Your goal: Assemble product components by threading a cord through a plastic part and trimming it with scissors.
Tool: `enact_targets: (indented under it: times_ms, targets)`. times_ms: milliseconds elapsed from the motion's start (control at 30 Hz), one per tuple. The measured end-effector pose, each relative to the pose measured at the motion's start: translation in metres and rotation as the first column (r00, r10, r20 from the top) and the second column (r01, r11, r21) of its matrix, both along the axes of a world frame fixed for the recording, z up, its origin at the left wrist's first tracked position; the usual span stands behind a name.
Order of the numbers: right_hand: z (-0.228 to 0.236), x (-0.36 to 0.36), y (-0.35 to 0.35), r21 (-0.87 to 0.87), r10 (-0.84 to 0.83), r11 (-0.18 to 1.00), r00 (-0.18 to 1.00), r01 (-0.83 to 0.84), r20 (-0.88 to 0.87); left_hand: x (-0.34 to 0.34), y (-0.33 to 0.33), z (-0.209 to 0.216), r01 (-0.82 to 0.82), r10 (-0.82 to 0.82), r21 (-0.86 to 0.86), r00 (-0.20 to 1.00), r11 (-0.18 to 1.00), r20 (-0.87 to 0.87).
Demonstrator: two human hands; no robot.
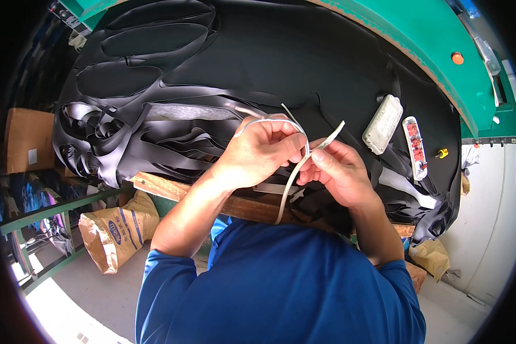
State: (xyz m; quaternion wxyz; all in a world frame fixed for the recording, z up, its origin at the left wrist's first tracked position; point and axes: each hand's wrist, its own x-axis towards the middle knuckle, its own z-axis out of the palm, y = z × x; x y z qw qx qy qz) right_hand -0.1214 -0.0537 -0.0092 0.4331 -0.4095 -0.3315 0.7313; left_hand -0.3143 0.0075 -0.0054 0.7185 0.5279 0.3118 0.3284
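A white cable (286, 192) rises from near my chest and splits into separate strands between my two hands. My left hand (255, 150) is closed, with thumb and fingers pinching a thin strand that loops over its knuckles. Close beside it, my right hand (343, 171) pinches the cable at the split between thumb and fingertips. A pale, wider end (334, 133) of the cable sticks up above the right thumb. To the right lie a whitish oblong cover (383, 124) and a narrow white housing (414, 148) with red parts inside. A short yellow-and-black tool (441, 153) lies by the housing.
Black sheet material (281, 51) covers the work surface, with tangled black strips (126, 132) at the left. A green machine frame (418, 40) with an orange button (457, 58) curves along the far right. A paper sack (117, 232) and a cardboard box (28, 140) stand left.
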Motion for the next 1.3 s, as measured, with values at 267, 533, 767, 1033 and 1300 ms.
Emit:
enact_targets:
  times_ms: [267,533,767,1033,1300]
  targets:
    - [0.008,0.005,0.000,0.045,0.048,0.998,0.996,-0.052,0.077,-0.005,0.009,-0.007,0.072,-0.084,0.192,0.995,0.979,0.053]
    - [0.032,0.004,0.012,-0.033,0.095,0.995,0.982,-0.091,0.162,0.013,0.018,0.006,0.197,-0.179,-0.041,0.945,0.979,0.273]
    - [0.032,0.006,0.022,0.042,0.142,0.981,0.842,-0.192,0.521,0.017,0.025,0.016,0.185,-0.148,0.211,0.972,0.960,-0.181]
    - [0.030,0.015,0.033,-0.023,0.263,0.960,0.872,-0.278,0.414,0.013,0.024,0.016,0.153,-0.159,-0.179,0.987,0.972,-0.020]
    - [0.033,-0.001,0.020,0.221,0.027,0.952,0.779,-0.211,0.626,0.007,0.020,0.026,0.163,-0.193,-0.212,0.972,0.964,-0.131]
